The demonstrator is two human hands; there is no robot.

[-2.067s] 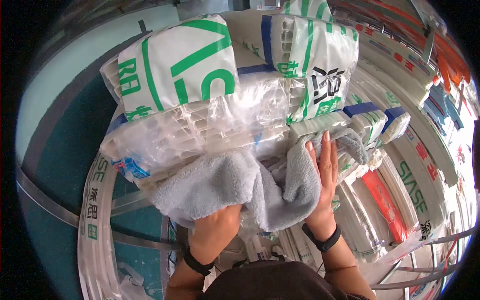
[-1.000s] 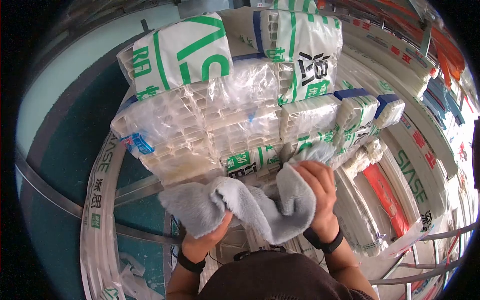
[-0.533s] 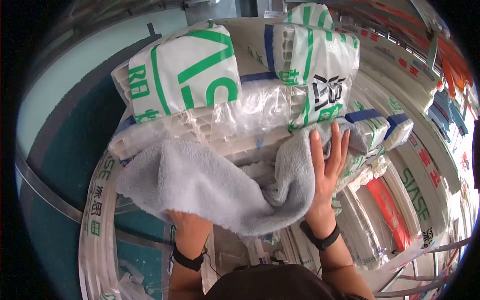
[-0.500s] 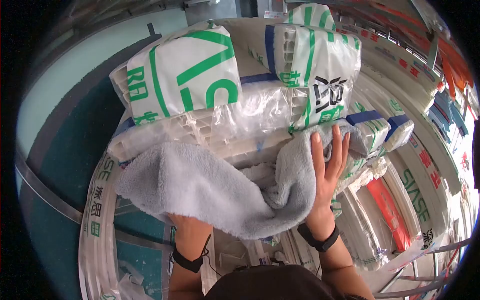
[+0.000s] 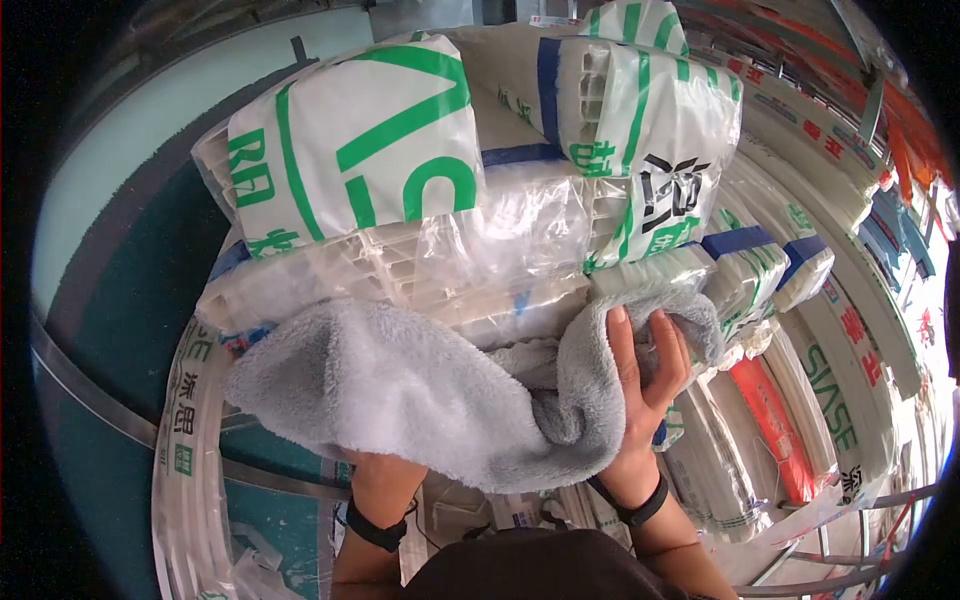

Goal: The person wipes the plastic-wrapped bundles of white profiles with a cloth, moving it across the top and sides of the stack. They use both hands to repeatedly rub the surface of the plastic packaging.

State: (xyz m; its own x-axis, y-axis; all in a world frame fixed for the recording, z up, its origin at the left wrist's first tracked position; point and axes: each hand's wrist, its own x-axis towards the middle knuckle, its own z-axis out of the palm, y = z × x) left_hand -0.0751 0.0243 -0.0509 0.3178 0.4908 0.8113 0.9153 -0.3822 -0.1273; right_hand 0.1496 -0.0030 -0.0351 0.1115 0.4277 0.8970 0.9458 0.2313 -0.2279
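Note:
A fluffy grey towel is spread across both my hands, sagging in the middle with a fold toward the right. My left hand is under its left part; the cloth drapes over it and hides the fingers. My right hand grips the towel's right end, with some fingers over the front and the cloth bunched against the palm. Dark bands circle both wrists. Just beyond the towel lies a stack of long white hollow profiles in clear plastic wrap.
Bundles in white and green printed film lie on top, one at left and one at right. More long wrapped profiles run along the left. A red strip lies among profiles at right. Metal rails cross the lower left.
The towel and both hands have moved slightly down and closer to me relative to the stack. My right hand has shifted a little left, its fingers more bent.

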